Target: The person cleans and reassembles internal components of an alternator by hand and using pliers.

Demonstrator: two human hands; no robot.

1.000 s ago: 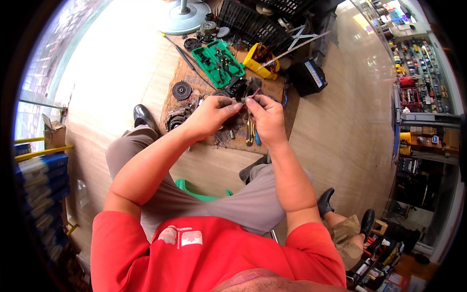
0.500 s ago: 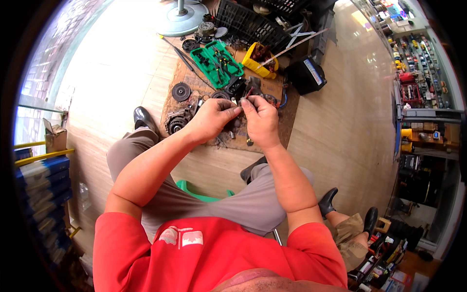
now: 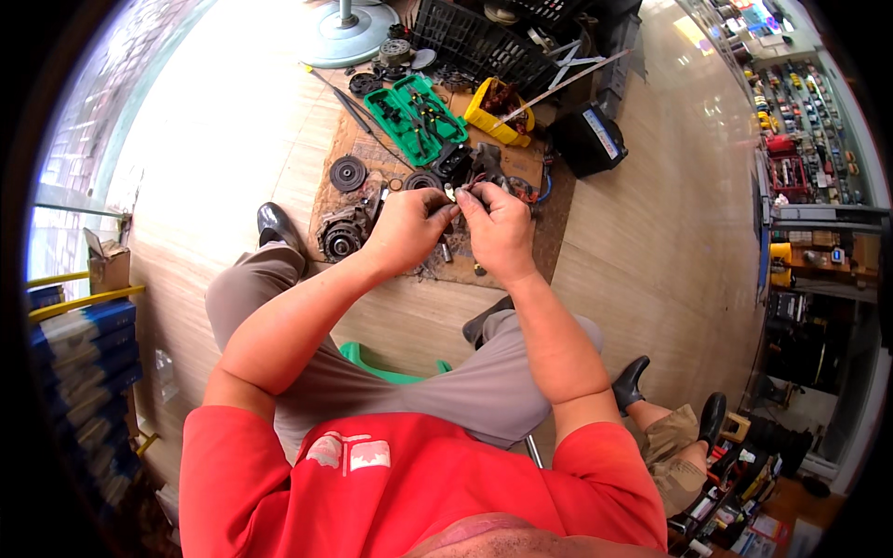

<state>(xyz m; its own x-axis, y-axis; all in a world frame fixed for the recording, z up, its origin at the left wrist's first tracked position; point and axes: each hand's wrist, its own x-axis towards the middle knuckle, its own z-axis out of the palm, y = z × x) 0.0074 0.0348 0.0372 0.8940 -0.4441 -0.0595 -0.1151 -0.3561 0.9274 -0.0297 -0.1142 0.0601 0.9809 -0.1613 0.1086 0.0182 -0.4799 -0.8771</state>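
Note:
My left hand (image 3: 407, 228) and my right hand (image 3: 502, 237) meet above a dirty cardboard sheet, both with thumb and fingers pinched. A small whitish piece (image 3: 450, 192) shows at the left fingertips, too small to name. What the right fingertips pinch is mostly hidden, and a thin dark-red wire shows just beyond them. Beneath and around the hands lie greasy machine parts: a round pulley-like part (image 3: 342, 244) on the left, a dark ribbed disc (image 3: 348, 173), and a dark metal housing (image 3: 487, 160) beyond the right hand.
Beyond the parts lie an open green tool case (image 3: 415, 119), a yellow container (image 3: 499, 112) and a black battery (image 3: 586, 141). Black crates (image 3: 479, 42) and a fan base (image 3: 349, 37) stand farther back. Another person's legs (image 3: 674, 445) are at right, boxes (image 3: 88, 358) at left.
The fingertips have shifted slightly, and the small whitish piece shows more plainly between them. Both hands remain pinched together over the cardboard.

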